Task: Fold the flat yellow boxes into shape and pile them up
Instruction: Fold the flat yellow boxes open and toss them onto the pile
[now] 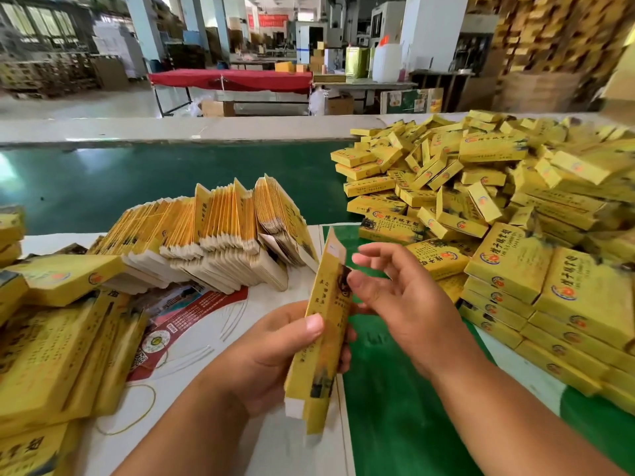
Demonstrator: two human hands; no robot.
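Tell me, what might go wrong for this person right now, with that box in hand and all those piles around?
1. The left hand grips the yellow box only around its middle while the right hand touches its edge with the thumb, so the thin card could crease or slip.
2. The row of flat boxes stands leaning on edge close by; a nudge might topple it.
3. The loose heap of folded boxes looks unstable, and another box tossed on could slide off.

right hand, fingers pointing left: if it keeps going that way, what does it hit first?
Likely the yellow box held upright by the left hand. The right hand has its fingertips right at the box's upper side; whether they touch it is unclear.
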